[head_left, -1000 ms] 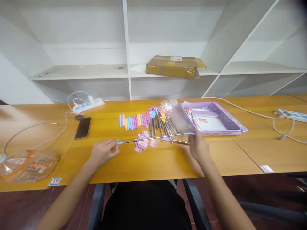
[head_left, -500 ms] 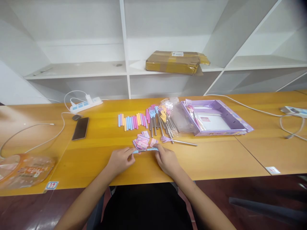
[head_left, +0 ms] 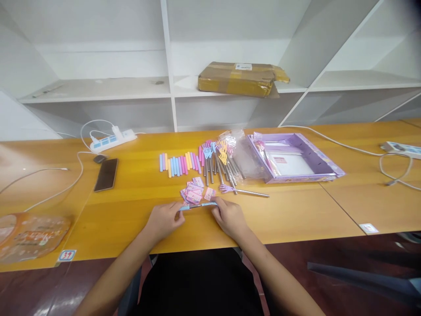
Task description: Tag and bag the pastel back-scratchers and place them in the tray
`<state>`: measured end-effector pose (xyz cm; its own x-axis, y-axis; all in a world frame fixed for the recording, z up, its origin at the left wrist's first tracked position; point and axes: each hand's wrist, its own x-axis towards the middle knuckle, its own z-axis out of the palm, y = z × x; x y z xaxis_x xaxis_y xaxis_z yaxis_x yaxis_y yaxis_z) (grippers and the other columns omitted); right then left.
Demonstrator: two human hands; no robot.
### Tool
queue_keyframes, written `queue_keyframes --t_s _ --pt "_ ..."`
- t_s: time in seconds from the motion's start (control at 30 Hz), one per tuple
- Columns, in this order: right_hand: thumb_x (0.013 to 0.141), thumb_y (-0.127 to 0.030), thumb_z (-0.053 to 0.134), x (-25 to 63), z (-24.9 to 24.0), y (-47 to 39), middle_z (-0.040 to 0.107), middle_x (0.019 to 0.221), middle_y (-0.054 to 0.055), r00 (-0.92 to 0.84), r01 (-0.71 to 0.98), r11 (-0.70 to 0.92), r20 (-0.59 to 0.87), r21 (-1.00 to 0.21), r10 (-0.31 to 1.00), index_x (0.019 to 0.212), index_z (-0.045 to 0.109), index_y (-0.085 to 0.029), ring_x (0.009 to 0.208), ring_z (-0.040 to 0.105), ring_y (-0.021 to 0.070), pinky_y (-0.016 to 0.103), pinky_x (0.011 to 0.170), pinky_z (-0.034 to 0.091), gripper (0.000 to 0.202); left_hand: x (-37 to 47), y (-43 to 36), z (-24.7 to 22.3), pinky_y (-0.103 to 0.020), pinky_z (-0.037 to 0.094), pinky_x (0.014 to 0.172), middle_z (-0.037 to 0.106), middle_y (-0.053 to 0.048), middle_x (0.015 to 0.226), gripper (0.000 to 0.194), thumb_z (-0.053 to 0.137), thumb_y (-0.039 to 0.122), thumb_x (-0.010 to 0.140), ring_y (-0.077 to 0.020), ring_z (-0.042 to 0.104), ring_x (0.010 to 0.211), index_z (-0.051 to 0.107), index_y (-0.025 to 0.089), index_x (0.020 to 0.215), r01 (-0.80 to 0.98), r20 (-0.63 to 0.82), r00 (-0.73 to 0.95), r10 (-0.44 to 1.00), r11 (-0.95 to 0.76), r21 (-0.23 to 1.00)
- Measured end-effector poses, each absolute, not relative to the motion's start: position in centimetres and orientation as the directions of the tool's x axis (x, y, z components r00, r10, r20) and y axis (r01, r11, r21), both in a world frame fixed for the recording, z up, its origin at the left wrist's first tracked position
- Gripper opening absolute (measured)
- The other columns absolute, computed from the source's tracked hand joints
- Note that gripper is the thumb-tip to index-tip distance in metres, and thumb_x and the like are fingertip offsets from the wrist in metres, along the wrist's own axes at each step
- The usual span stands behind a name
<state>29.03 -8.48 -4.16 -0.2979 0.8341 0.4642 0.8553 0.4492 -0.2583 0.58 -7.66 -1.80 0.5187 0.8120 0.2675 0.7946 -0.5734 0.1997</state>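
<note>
Between my two hands lies a back scratcher (head_left: 196,206), blue at both ends with a short dark metal rod in the middle. My left hand (head_left: 165,218) pinches its left blue end. The right blue end is in the closed fingers of my right hand (head_left: 229,216), which hide part of it. Just beyond is a pile of small pink and purple cards (head_left: 193,192). Behind them stand rows of coloured handle sleeves (head_left: 179,166). Several hand-headed metal scratchers (head_left: 223,158) are heaped to their right, and a purple-headed one (head_left: 251,192) lies apart from the heap.
A purple tray (head_left: 309,177) and clear plastic bags (head_left: 243,153) are at the right. On the left are a phone (head_left: 106,174), a power strip (head_left: 113,140) with cables and an orange-printed bag (head_left: 33,237). A taped carton (head_left: 240,79) rests on the shelf.
The whole view has shifted slightly. Both hands keep their grip on the back scratcher, and a little more of its metal rod seems to show near the middle.
</note>
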Motion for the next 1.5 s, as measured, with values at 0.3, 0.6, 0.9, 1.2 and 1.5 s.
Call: queue_keyframes --t_s 0.3,0.6,0.9,1.2,1.5 --pt "0.092 -0.011 0.049 31.1 -1.2 -8.3 0.067 0.066 0.002 -0.345 0.878 0.473 0.585 -0.075 0.734 0.094 0.069 -0.02 0.058 0.057 0.0184 0.031 0.061 0.032 0.021 -0.2 -7.4 0.9 -0.029 0.034 0.055 0.071 -0.004 0.07 0.009 0.056 0.022 0.087 -0.0203 0.065 0.064 0.063 0.022 0.081 0.872 0.291 0.472 0.833 -0.49 -0.009" --pt "0.1 -0.029 0.044 46.9 1.5 -7.2 0.062 0.062 0.006 -0.028 0.978 0.133 0.531 -0.16 0.847 0.107 0.07 -0.02 0.056 0.058 0.0239 0.033 0.06 0.031 0.028 -11.8 -4.9 5.4 -0.03 0.024 0.053 0.069 -0.007 0.059 0.055 0.05 0.048 0.108 -0.0192 0.059 0.053 0.062 0.02 0.062 0.935 0.461 0.352 0.815 -0.288 -0.206" --pt "0.098 -0.043 0.041 54.5 -1.2 -9.8 0.067 0.071 0.01 0.154 0.962 -0.045 0.402 -0.269 0.902 0.109 0.064 -0.024 0.064 0.066 0.0325 0.038 0.064 0.04 0.032 -18.0 -6.9 3.6 -0.029 0.034 0.058 0.076 -0.005 0.07 0.057 0.039 0.056 0.108 -0.0214 0.068 0.064 0.07 0.022 0.073 0.911 0.257 0.408 0.876 -0.372 -0.18" --pt "0.098 -0.038 0.04 52.2 -1.8 -8.9 0.067 0.068 0.007 0.285 0.836 -0.125 0.228 -0.534 0.931 0.088 0.053 -0.026 0.064 0.063 0.0264 0.038 0.069 0.043 0.02 -15.9 -7.3 4.0 -0.03 0.037 0.061 0.074 -0.006 0.075 0.05 0.047 0.062 0.106 -0.0232 0.069 0.067 0.066 0.022 0.083 0.9 0.182 0.436 0.881 -0.433 -0.058" --pt "0.098 -0.03 0.041 45.4 0.6 -4.8 0.067 0.067 0.004 0.35 0.749 -0.119 0.237 -0.652 0.906 0.097 0.063 -0.022 0.065 0.063 0.0231 0.034 0.069 0.042 0.023 -9.7 -5.0 4.1 -0.031 0.033 0.061 0.076 -0.008 0.077 0.051 0.042 0.059 0.111 -0.0231 0.068 0.066 0.07 0.022 0.089 0.864 0.245 0.472 0.847 -0.5 0.066"
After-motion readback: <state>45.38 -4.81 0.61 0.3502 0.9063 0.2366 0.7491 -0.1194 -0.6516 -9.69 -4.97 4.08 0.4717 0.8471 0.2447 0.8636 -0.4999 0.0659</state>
